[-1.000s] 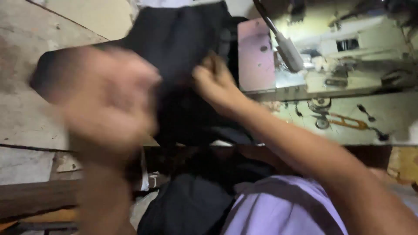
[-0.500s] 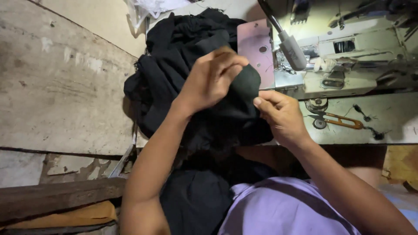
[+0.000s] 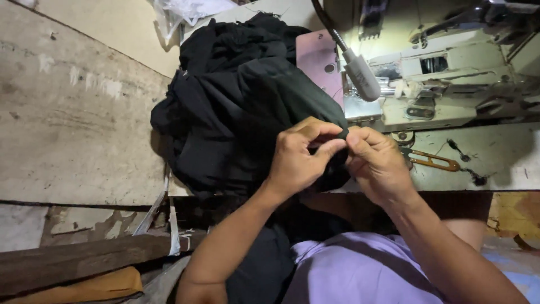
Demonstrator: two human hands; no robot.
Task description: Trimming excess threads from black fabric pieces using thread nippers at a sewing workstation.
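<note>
A heap of black cloth [image 3: 236,107] lies on the table edge and hangs down into my lap. My left hand [image 3: 301,155] and my right hand [image 3: 377,163] meet at the cloth's right edge. Both pinch a small fold of the black cloth between thumb and fingers, fingertips nearly touching. The pinched bit itself is mostly hidden by my fingers.
A sewing machine [image 3: 444,73] stands at the upper right, with a grey flexible lamp [image 3: 360,76] bent over a pink plate [image 3: 318,62]. Orange-handled snips [image 3: 430,161] lie on the table right of my hands. Worn wooden boards [image 3: 73,129] fill the left.
My left hand has come down off the top of the cloth heap. Both hands have closed together on the cloth's right edge.
</note>
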